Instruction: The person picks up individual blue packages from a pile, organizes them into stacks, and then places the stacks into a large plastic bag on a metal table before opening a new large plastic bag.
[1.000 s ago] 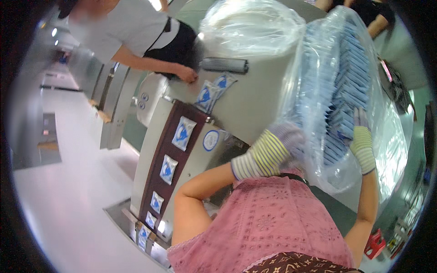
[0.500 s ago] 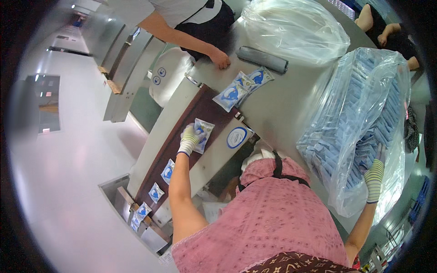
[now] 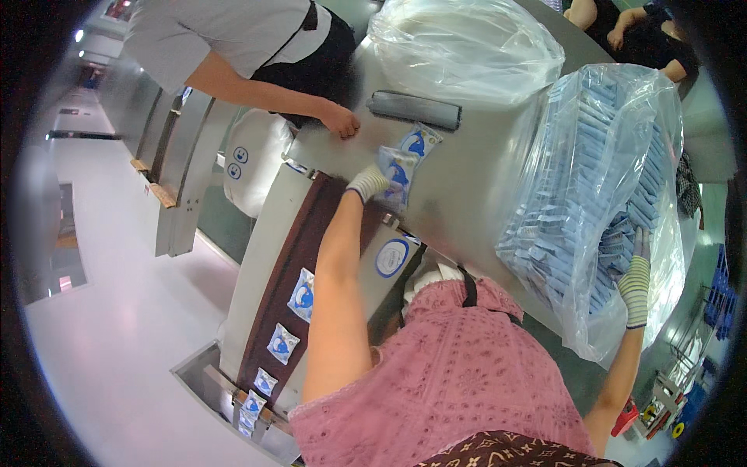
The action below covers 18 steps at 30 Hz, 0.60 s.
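My left hand [image 3: 372, 183], in a striped knit glove, is closed on the near side of a small blue-and-white packet [image 3: 400, 167] where the belt meets the metal table. Its fingertips are partly hidden by the packet. Just beyond lies another packet [image 3: 421, 142], overlapped by the first. At the right, my gloved right hand [image 3: 636, 284] rests with fingers stretched out against rows of light blue packets [image 3: 591, 171] inside a large clear plastic bag [image 3: 537, 167].
More packets [image 3: 283, 344] sit in a line on the dark red conveyor belt [image 3: 268, 300]. A grey roller-shaped thing [image 3: 415, 110] and another clear bag [image 3: 467, 47] lie on the metal table [image 3: 467, 179]. Across the belt, a co-worker's bare hand [image 3: 340, 121] rests near the table edge.
My left hand has moved forward off the belt with a packet to the packets at the table's edge. Packets on the belt have advanced. My right hand stays at the bag; the view has shifted.
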{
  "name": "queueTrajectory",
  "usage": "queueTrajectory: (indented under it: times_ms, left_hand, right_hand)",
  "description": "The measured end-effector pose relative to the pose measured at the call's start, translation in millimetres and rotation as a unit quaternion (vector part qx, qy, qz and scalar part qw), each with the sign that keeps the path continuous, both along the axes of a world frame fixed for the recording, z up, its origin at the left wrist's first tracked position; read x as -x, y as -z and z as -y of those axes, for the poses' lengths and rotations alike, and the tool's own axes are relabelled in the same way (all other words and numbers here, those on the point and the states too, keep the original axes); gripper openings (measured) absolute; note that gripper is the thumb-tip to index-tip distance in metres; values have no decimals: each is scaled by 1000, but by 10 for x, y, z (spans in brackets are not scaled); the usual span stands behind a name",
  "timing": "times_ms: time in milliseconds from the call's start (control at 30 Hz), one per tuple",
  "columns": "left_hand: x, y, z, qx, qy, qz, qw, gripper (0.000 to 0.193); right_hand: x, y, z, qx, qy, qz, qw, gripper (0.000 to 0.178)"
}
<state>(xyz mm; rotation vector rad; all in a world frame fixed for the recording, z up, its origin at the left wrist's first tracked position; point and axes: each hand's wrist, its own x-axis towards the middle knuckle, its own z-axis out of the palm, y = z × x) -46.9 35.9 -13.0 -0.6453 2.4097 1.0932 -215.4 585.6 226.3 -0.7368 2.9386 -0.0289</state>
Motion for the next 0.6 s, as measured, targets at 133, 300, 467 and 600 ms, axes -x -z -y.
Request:
queueTrajectory:
  times_ms: [133, 300, 467, 600]
  left_hand:
    - [-49, -508, -1187, 345, 177, -40, 921, 52]
    - [115, -691, -1415, 92, 49, 2, 995, 49]
    - [857, 37, -664, -270, -325, -81, 903, 67]
    - [957, 486, -651, -77, -309, -134, 938, 68]
  right_hand:
    - [-26, 14, -83, -14, 22, 2, 1000, 110]
    - [-45, -19, -37, -55, 43, 20, 997, 109]
    - [-69, -39, -100, -55, 45, 11, 997, 107]
    - [-11, -155, 158, -66, 34, 21, 997, 107]
